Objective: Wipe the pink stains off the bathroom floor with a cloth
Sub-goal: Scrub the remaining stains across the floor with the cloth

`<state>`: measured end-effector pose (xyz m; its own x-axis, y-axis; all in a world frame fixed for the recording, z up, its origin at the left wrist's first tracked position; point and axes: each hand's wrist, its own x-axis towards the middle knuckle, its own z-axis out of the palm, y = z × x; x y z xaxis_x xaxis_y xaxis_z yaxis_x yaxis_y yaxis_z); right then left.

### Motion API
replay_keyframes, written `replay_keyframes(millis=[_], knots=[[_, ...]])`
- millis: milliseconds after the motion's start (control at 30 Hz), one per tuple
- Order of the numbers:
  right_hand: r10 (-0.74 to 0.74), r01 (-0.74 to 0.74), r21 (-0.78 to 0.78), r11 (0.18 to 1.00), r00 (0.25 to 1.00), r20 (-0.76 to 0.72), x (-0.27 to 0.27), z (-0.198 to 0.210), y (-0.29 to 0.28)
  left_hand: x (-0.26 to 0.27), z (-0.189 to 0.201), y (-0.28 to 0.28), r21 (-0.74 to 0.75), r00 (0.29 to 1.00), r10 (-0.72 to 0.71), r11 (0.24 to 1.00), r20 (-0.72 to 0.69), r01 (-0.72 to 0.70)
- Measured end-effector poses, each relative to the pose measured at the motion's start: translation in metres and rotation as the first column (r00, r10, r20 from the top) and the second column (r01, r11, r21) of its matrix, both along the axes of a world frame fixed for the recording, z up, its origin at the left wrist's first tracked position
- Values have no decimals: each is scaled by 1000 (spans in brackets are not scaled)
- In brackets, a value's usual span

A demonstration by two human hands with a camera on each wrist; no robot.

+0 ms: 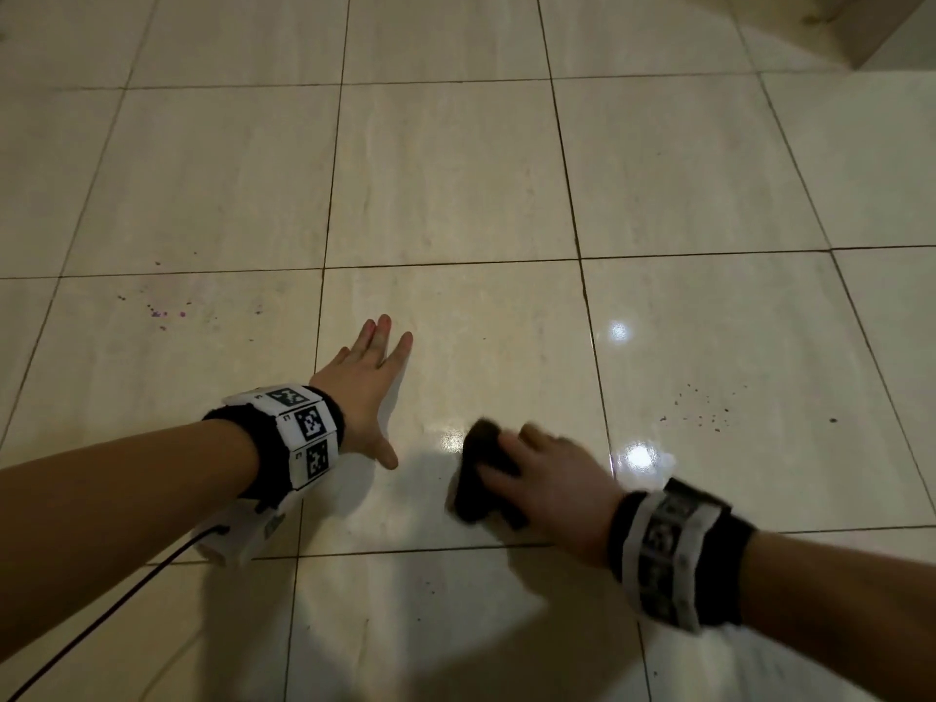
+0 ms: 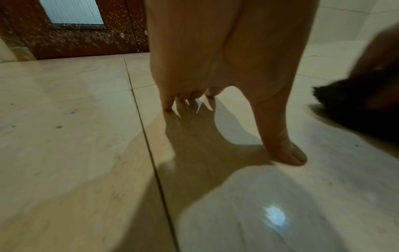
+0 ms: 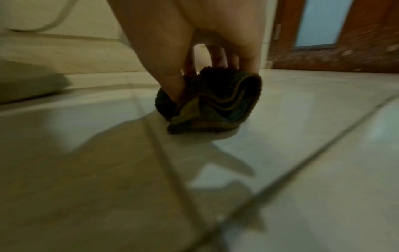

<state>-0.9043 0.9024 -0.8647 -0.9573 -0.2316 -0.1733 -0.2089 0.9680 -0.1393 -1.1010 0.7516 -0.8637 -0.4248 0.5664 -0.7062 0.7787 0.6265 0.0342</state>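
My right hand (image 1: 542, 478) grips a dark folded cloth (image 1: 478, 478) and holds it against the glossy tile floor (image 1: 456, 195); in the right wrist view the cloth (image 3: 215, 104) sits bunched under my fingers (image 3: 172, 81). My left hand (image 1: 372, 377) lies flat on the tile with fingers spread, to the left of the cloth; its thumb (image 2: 282, 145) touches the floor. Pink-purple specks (image 1: 162, 312) dot the tile to the far left. Darker specks (image 1: 704, 412) lie on the tile to the right of the cloth.
Beige tiles with dark grout lines run in all directions. A brown door with a frosted pane (image 2: 71, 12) stands at the far side. A black cable (image 1: 101, 615) trails from my left wristband. A white fixture base (image 3: 43, 51) stands nearby.
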Motion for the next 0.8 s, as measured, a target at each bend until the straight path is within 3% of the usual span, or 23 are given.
replay_keyframes(millis=[67,133,267,367,433,533,600,700,800], knots=[[78,-75,-44,996,995,60,17,-1,-20,0,2,1,-5,1000,-8,1000,-7,8],[69,-60,-93,994,992,103,18,1,-23,1,3,0,-8,1000,-8,1000,-6,8],[-158,162,-69,984,985,71,-13,3,5,1,3,0,-11,1000,-7,1000,-6,7],[-213,217,-30,976,971,108,-28,1,15,1,4,2,-10,1000,-4,1000,-12,4],[-146,149,-24,989,985,87,-19,0,5,2,6,3,-16,1000,-2,1000,-10,2],[104,-101,-54,993,993,57,17,-3,-25,5,8,4,-15,1000,24,1000,5,-24],[163,-155,-112,982,985,65,31,-3,-32,7,8,6,18,995,82,996,50,-83],[48,-45,-197,979,999,12,19,-5,-15,9,8,17,136,990,97,984,101,-111],[-241,233,-135,963,969,-47,-10,10,32,13,10,29,229,994,59,970,91,-78]])
